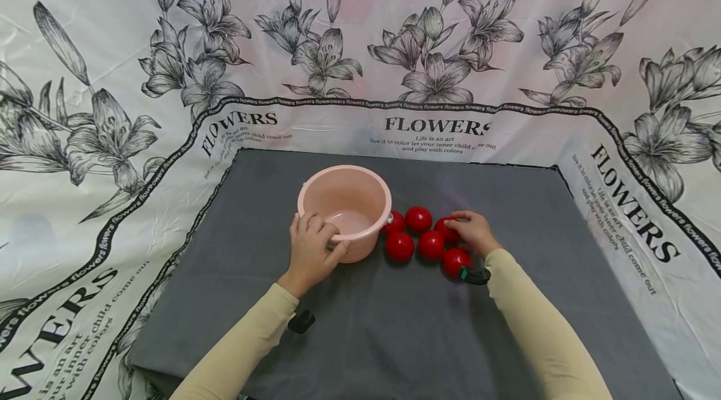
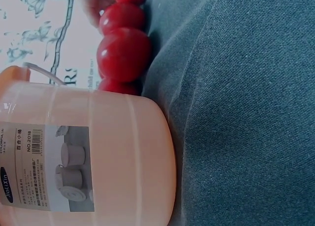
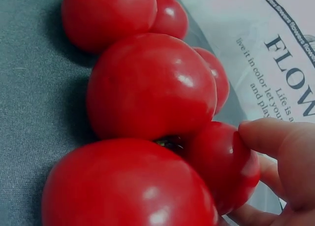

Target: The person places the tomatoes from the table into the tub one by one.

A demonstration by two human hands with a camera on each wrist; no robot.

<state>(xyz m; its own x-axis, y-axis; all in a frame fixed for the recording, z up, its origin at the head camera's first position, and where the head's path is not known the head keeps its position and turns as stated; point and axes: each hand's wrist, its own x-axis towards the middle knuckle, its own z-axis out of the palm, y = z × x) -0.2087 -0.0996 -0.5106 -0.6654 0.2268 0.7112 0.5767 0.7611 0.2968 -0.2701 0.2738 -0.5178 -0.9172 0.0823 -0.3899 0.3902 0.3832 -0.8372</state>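
A pale pink plastic bucket (image 1: 366,238) stands upright on the dark cloth, its label (image 2: 44,167) showing in the left wrist view. My left hand (image 1: 312,250) holds the bucket's near-left rim, fingers over the edge and thumb outside. Several red tomatoes sit in a cluster just right of the bucket. At the cluster's right edge, my right hand (image 1: 475,232) grips one tomato (image 3: 221,167) with fingers curled about its far side. Nearer me lies another tomato (image 1: 455,261), below the right wrist. In the right wrist view a green stem end shows between the tomatoes.
Dark grey cloth (image 1: 394,337) covers the table and wrinkles toward the front. A white flower-printed sheet (image 1: 338,43) rises behind and at both sides. The bucket's thin handle (image 2: 44,72) shows in the left wrist view.
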